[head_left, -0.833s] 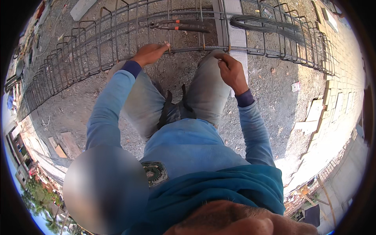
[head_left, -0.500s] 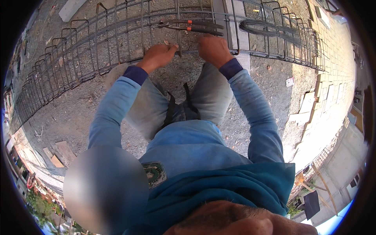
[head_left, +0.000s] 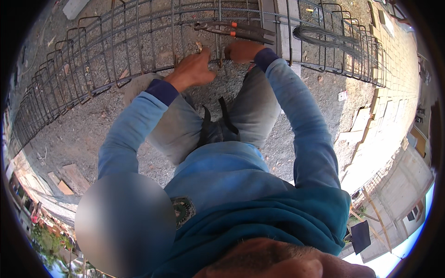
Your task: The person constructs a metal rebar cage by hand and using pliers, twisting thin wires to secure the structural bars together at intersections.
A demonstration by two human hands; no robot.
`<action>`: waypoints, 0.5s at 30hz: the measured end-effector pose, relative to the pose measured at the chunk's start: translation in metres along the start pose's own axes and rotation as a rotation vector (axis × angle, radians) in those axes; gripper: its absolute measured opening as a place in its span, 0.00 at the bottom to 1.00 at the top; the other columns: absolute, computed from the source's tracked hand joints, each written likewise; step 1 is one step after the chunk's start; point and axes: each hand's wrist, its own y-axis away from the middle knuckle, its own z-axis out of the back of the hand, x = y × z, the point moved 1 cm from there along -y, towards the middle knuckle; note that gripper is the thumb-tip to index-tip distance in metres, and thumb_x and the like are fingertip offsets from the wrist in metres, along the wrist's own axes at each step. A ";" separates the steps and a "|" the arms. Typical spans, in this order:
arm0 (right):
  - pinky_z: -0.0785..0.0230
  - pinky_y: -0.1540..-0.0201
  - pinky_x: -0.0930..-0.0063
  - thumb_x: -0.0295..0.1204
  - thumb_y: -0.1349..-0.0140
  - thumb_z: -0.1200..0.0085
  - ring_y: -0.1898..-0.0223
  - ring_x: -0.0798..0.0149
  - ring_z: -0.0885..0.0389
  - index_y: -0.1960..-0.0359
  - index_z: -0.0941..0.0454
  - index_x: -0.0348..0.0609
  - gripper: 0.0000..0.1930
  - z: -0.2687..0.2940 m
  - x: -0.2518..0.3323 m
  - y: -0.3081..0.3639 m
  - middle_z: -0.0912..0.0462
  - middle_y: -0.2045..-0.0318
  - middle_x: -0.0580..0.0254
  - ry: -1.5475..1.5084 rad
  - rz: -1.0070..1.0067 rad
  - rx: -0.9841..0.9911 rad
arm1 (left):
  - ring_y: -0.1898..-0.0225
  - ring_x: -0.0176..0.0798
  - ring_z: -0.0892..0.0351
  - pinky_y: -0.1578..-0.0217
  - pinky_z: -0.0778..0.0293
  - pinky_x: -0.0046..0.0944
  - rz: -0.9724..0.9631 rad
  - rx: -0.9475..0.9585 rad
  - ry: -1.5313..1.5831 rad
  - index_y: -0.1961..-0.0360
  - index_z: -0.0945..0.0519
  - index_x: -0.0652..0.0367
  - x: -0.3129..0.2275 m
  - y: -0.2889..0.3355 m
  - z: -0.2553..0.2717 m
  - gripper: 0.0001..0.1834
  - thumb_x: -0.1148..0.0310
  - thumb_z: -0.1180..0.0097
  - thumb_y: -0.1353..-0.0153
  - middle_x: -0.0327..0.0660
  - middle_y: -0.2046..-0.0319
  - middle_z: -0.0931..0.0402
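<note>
A long rebar cage [head_left: 139, 69] of dark bars and bent stirrups crosses in front of my knees. My left hand [head_left: 194, 68] is at its near lengthwise bar, with thumb and forefinger apart and the other fingers partly hidden. Just right of it, my right hand [head_left: 243, 51] is curled closed beside a stirrup at the same bar. Anything thin in its fingers is too small to make out. Beyond my right hand, a pair of pincers [head_left: 238, 31] with dark handles and orange bands lies across the cage, apart from both hands.
A coil of thin tie wire [head_left: 327, 37] rests on the cage at the right. A pale board [head_left: 289, 32] runs under the bars. Gravelly ground [head_left: 320, 106] surrounds me, with stacked pale blocks [head_left: 389, 102] along the right and scrap boards [head_left: 74, 178] at the left.
My right hand has moved left and turned in toward a stirrup. My left hand has shifted slightly, its thumb now lower and away from the forefinger. The pincers remain on the cage.
</note>
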 end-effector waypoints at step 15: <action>0.27 0.55 0.57 0.33 0.48 0.48 0.58 0.48 0.18 0.59 0.19 0.43 0.15 0.012 0.013 -0.002 0.17 0.63 0.48 -0.016 -0.054 -0.038 | 0.65 0.58 0.19 0.61 0.26 0.51 -0.046 0.020 0.014 0.67 0.17 0.59 -0.017 0.008 0.002 0.31 0.38 0.49 0.42 0.53 0.72 0.20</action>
